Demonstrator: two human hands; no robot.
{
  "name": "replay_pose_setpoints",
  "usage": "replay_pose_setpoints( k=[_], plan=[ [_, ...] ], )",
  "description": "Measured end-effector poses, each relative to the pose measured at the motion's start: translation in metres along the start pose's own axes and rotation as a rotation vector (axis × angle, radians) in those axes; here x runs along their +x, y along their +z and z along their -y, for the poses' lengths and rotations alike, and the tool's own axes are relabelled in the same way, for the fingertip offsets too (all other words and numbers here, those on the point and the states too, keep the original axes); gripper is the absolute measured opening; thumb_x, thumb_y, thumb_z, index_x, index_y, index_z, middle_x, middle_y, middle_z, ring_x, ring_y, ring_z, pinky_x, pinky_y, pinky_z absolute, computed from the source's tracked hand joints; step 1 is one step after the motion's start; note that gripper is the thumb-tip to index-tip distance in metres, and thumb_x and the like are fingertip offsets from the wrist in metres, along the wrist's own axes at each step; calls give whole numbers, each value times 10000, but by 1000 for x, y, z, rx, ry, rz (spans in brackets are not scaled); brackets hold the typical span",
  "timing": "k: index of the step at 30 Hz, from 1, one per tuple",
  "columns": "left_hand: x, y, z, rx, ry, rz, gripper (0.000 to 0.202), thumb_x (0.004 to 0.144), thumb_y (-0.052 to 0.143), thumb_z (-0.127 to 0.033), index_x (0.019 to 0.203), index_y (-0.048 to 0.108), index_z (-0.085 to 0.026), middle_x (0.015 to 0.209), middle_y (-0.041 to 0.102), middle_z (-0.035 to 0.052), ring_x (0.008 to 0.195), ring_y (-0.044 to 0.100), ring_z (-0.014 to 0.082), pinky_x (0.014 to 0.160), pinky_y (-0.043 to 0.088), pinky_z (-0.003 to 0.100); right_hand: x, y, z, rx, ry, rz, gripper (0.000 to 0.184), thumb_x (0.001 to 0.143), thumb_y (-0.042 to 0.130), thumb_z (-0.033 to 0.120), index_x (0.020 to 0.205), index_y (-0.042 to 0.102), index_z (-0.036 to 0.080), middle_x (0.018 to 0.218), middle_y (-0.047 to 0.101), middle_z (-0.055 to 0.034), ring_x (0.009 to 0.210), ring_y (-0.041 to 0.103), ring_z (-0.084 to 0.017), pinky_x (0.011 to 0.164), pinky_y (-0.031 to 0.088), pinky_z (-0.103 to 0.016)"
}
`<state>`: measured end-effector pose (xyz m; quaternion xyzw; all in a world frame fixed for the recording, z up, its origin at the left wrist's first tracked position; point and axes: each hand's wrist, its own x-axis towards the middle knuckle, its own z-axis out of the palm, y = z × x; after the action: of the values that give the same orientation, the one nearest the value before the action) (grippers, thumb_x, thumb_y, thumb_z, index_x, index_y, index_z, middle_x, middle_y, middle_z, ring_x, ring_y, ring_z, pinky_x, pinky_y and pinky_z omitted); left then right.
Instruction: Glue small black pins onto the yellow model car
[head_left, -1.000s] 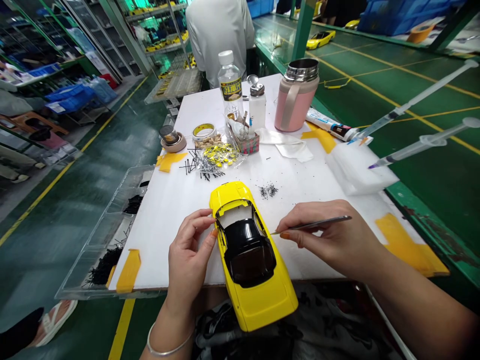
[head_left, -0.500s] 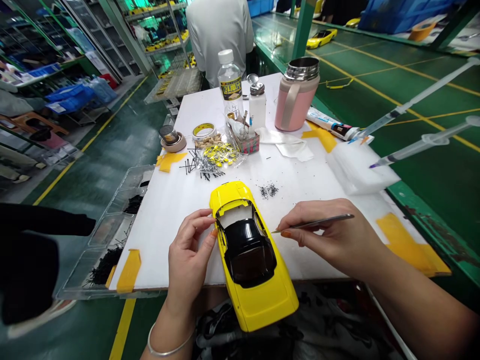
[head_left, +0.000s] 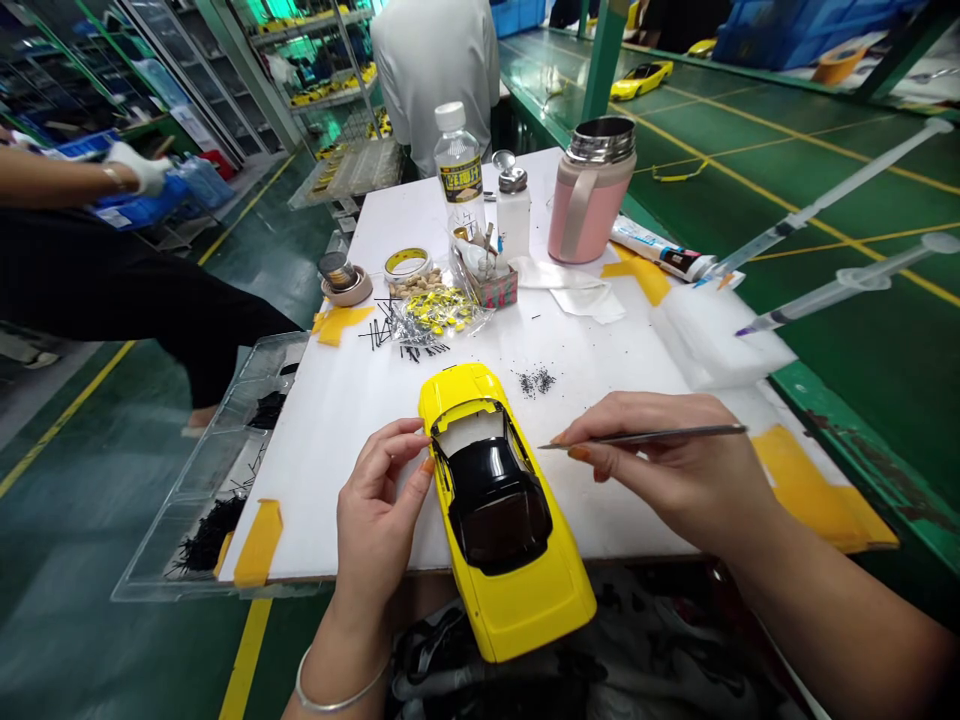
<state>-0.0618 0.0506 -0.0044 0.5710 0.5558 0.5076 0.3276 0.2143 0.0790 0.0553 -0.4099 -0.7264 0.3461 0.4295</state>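
Observation:
A yellow model car body (head_left: 525, 600) with a black roof and dark windshield lies over the front edge of the white work board (head_left: 322, 460). My left hand (head_left: 382, 500) grips its left side between thumb and fingers. In my right hand (head_left: 660, 450) is a pair of thin metal tweezers (head_left: 675, 434), pinched like a pen. Their tip points left, close to the car's right side but apart from it. Beyond the car lies a small scatter of tiny black parts (head_left: 536, 382). A clear bag of small yellow parts (head_left: 439, 310) sits farther back.
Behind stand a plastic bottle (head_left: 459, 170), a white dispenser bottle (head_left: 514, 215) and a pink mug (head_left: 592, 195). Two syringes (head_left: 817, 285) rest by white foam at right. A clear tray (head_left: 187, 480) of black pieces adjoins the left. One person passes there; another (head_left: 435, 80) sits ahead.
My right hand has shifted the tweezers slightly, their tip now a little higher and farther left. The left hand and car stay put. At left, the passing person has moved farther into view.

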Motion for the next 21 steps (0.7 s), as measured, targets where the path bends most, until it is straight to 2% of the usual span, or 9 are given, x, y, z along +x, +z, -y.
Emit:
replay_pose_setpoints(
  k=[4,6,7,10,13,15,17,21],
  plan=[
    [1,1,2,5,-9,-2,138,923,715,-324,1035,723,-243,1299,648,83,1264,602,253,1107,503,399,-1,-3,-2,36,69,-156,52,931,719,197,910,764,209,865,748,-28,732,700,-167,636,548,-250],
    [1,0,3,15,-10,-6,142,923,714,-333,1032,722,-243,1304,648,88,1269,600,257,1100,505,396,-1,-4,-8,118,111,-211,114,984,626,215,957,737,209,821,726,-25,760,697,-181,692,553,-269],
    [1,0,3,21,-10,-8,141,924,713,-336,1031,722,-245,1307,648,89,1270,600,258,1096,505,395,-1,-3,-11,149,132,-206,158,1006,567,213,983,723,207,759,695,-11,714,675,-173,674,540,-267],
    [1,-1,3,36,-10,-9,131,929,701,-341,1014,722,-244,1296,653,97,1239,620,260,1089,504,403,2,2,-17,60,175,-43,227,1016,498,236,1010,721,199,599,531,33,541,528,-144,542,422,-251],
    [2,0,2,43,-11,-6,127,928,683,-346,981,730,-241,1270,665,105,1219,634,270,1077,511,420,9,15,-20,-97,211,208,193,965,587,298,985,746,189,567,432,47,524,442,-141,524,317,-257],
    [3,1,2,34,-17,-9,133,918,680,-354,955,738,-240,1255,670,111,1210,643,279,1071,517,431,13,26,-21,-105,254,333,153,908,651,310,935,743,191,562,399,52,538,406,-142,531,269,-260],
    [5,3,3,20,-25,-19,143,897,696,-365,939,744,-238,1245,673,118,1202,650,291,1066,522,443,15,37,-22,-61,287,394,112,859,671,292,839,704,187,571,385,50,561,376,-141,540,239,-263],
    [8,7,4,-37,-28,-42,141,864,717,-368,897,744,-234,1206,687,125,1188,655,307,1054,530,450,16,48,-23,45,305,385,199,793,650,253,676,506,182,604,415,41,604,386,-137,563,262,-254]
  ],
)
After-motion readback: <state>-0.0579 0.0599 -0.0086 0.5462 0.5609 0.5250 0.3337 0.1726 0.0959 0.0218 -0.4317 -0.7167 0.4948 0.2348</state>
